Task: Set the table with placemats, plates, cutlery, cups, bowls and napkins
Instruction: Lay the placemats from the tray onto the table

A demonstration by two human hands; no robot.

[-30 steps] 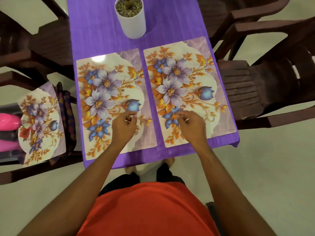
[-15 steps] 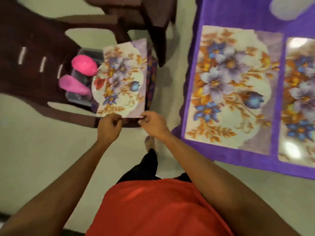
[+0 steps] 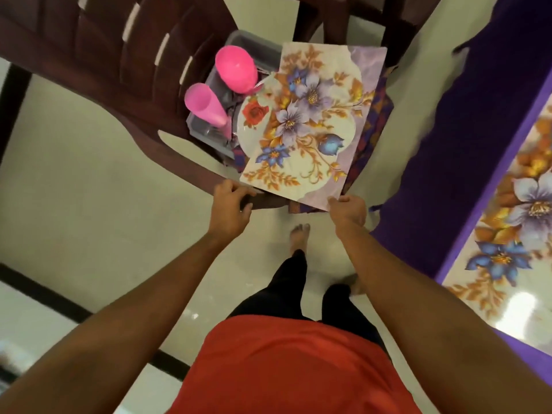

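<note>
Hands first: the right hand [image 3: 348, 210] pinches the near right corner of the floral placemat [image 3: 310, 121]. The left hand [image 3: 231, 204] is curled at the mat's near left corner, but whether it grips the mat or the seat edge below cannot be told.

Beneath everything is a pale, glossy tiled floor [image 3: 89, 210], with a dark strip running well to the left of the mat. To the right of the mat stands the table [image 3: 484, 130], draped in purple and cut off by the frame edge. It carries a second placemat [image 3: 525, 222], only partly in view.

The floral mat rests over a pile on the seat of a brown plastic chair [image 3: 119, 55]. A grey tray [image 3: 248, 44] sits just left of the mat, its contents mostly hidden. A patterned cloth [image 3: 375, 124] peeks out under the mat's right edge. A rose-printed plate [image 3: 254, 121] shows at its left edge, mostly covered. Two pink cups [image 3: 236, 68] lean in the tray.
</note>
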